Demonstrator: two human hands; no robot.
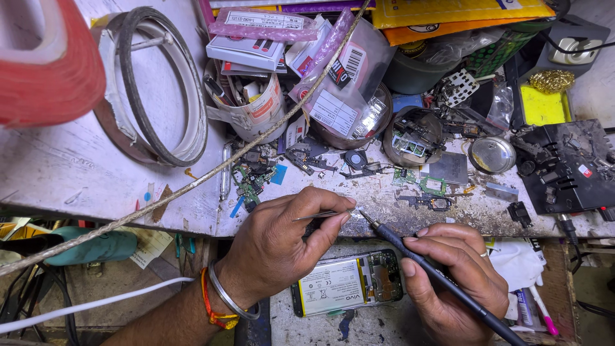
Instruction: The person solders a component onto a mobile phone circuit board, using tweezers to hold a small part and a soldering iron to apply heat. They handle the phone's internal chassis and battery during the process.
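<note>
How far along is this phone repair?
Done: the phone lies with its back off, battery and circuit board bare. In hand: the left hand pinches tweezers, the right hand holds a dark pen-like tool, and the two tips meet above the phone; whether a part sits between them is too small to tell. Left: the phone is not yet closed up, and loose parts lie on the bench.

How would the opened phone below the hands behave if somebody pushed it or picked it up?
The opened phone lies flat on the lower work surface, so it would probably slide, not roll or tip. It looks stiff and slab-like. With its back off, the battery and circuit board are bare, so it is likely fragile to touch there.
</note>
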